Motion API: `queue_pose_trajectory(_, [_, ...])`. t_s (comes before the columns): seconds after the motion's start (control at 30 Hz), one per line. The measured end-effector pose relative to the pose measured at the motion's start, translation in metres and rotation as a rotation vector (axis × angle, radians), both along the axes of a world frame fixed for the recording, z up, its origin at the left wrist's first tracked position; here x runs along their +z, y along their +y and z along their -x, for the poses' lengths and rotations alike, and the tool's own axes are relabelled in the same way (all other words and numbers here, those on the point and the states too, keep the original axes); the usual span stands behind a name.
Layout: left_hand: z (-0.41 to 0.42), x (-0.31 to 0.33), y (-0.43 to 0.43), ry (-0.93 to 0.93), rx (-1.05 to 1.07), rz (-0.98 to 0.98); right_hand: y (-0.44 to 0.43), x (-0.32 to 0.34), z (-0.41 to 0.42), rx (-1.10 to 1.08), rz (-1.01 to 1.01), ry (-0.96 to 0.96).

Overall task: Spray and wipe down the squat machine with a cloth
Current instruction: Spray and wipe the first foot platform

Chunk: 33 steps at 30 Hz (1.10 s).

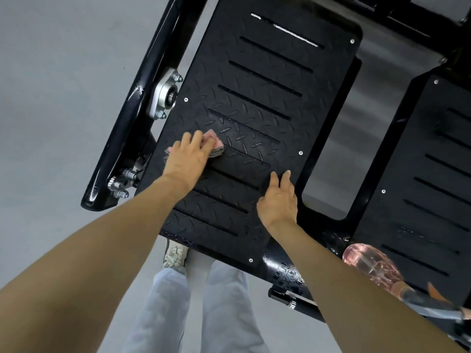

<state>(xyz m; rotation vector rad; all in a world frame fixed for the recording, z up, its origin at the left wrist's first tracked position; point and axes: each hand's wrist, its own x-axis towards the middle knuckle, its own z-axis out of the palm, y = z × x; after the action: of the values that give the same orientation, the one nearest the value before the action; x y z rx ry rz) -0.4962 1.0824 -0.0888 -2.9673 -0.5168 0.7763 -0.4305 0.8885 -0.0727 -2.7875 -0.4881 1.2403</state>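
Two bare hands are on the black, diamond-patterned foot plate [267,98] of the squat machine [280,266]. The left hand [188,156] lies on top of a bunched pink cloth [215,143] and presses it against the plate near the plate's left edge. Its fingers are spread fairly straight over the fabric. Pink fabric shows past the fingertips, and a dark mesh-patterned part sticks out beside them; whether the thumb tucks under the cloth cannot be told. The plate around the cloth looks shinier than the rest.

The right hand [279,197] rests flat on the same plate near its right edge, fingers straight and slightly apart, holding nothing. The two hands are well apart, with several of the plate's long slots between them.

A clear pink spray bottle [369,263] lies on its side near the lower edge of the second foot plate [420,187], just beside the right forearm. It is blurred, and its grey and orange trigger end points to the lower right corner.

A glossy black frame tube [127,123] runs along the left of the first plate, carrying a silver bearing block [165,95] and a cluster of bolts [119,187]. Below the plate, light grey trousers [224,301] and one pale shoe [175,256] stand on the grey floor [51,98].
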Motion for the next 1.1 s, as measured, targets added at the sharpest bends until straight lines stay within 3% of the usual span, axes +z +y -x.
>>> queue_pose_trajectory(0.13, [0.002, 0.000, 0.021, -0.037, 0.145, 0.007, 0.002, -0.003, -0.006, -0.016, 0.009, -0.018])
queue_pose_trajectory(0.3, [-0.030, 0.003, 0.028, -0.457, 0.681, 0.251, 0.006, -0.006, -0.016, -0.047, 0.023, -0.031])
queue_pose_trajectory(0.37, [-0.047, 0.001, 0.031, -0.532, 0.738, 0.254, 0.010, -0.007, -0.020, -0.052, 0.024, -0.043])
queue_pose_trajectory(0.57, [-0.074, -0.009, 0.004, -0.240, 0.515, 0.137, 0.019, -0.012, -0.038, -0.035, 0.000, -0.069])
queue_pose_trajectory(0.67, [-0.085, -0.009, -0.015, -0.213, 0.490, 0.158, 0.019, -0.015, -0.048, -0.028, 0.002, -0.091])
queue_pose_trajectory(0.93, [-0.105, -0.006, -0.094, -0.165, 0.068, 0.322, 0.015, -0.017, -0.051, -0.067, -0.013, -0.139])
queue_pose_trajectory(1.1, [-0.099, -0.010, -0.062, -0.165, -0.214, 0.242, 0.015, -0.017, -0.051, -0.036, 0.011, -0.129])
